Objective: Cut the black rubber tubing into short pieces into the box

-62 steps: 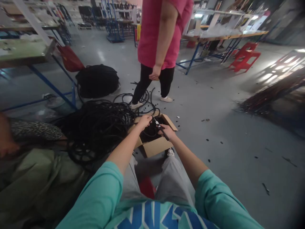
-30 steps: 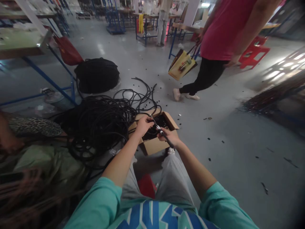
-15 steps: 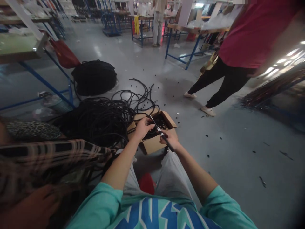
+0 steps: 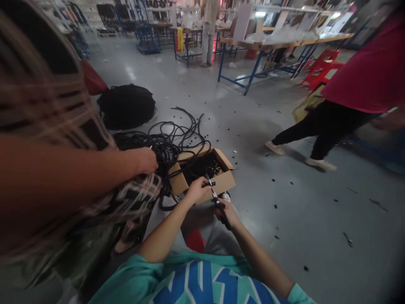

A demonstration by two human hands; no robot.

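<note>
Item: short black cable piece (image 4: 211,184); location: held just over the near wall of the cardboard box (image 4: 221,181), at the middle of the view; pinched at its 9 o'clock end by the left hand (image 4: 196,190), fingers curled closed on it; long axis roughly 9 to 3 o'clock, free end pointing toward 3 o'clock.

Handling, as a judgement: light, rubbery, bends under little force, not fragile; likely to slip if pinched at the tip, so best taken close behind the working end, where the left hand has it.

Item: dark-handled cutting tool (image 4: 220,207); gripped in the right hand (image 4: 228,214), fist wrapped round the handle; long axis 11 to 5 o'clock, tip pointing to 11 o'clock and meeting the cable piece; stiff, firm to hold.

Surroundings: box holds small dark pieces; heap of black cable (image 4: 164,145) at 10 o'clock of it, strands trailing over its rim; black coil bundle (image 4: 126,105) farther toward 11 o'clock; a neighbour's hand (image 4: 144,160) on the heap at 9 o'clock; a walker in a red top (image 4: 370,76) at 2 o'clock; black scraps strewn on the grey floor (image 4: 284,219).
</note>
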